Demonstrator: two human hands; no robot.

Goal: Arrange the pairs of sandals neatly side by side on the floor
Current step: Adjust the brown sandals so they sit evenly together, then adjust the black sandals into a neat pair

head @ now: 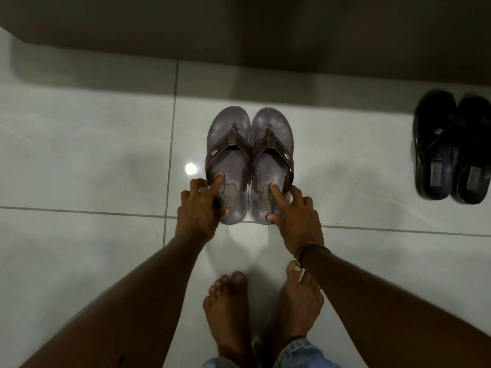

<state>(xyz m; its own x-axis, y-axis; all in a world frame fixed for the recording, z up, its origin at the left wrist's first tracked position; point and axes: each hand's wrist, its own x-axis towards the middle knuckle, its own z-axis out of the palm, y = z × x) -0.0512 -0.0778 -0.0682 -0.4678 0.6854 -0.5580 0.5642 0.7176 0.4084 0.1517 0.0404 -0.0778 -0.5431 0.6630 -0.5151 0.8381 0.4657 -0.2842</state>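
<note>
Sandals in brown, two of them, lie at the centre of the head view on the pale tiled floor (pixel 93 155), toes pointing to 12 o'clock toward a dark wall base (pixel 239 30). The left brown sandal (pixel 229 144) and the right brown sandal (pixel 271 147) sit side by side, their inner edges touching or nearly so, heels resting about on a grout line.

The left hand (pixel 199 211) comes in from 7 o'clock; its fingers (pixel 218 181) are spread, the index pressing the footbed of the left sandal and the thumb at its heel edge, loosely holding the heel. The right hand (pixel 297 221) comes in from 5 o'clock and mirrors it on the right sandal, index finger on the footbed, thumb at the heel rim; a thin band circles that wrist.

A black pair of sandals (pixel 451 150) lies together at 3 o'clock, well apart from the brown pair. Two bare feet (pixel 228 314) stand at 6 o'clock.
</note>
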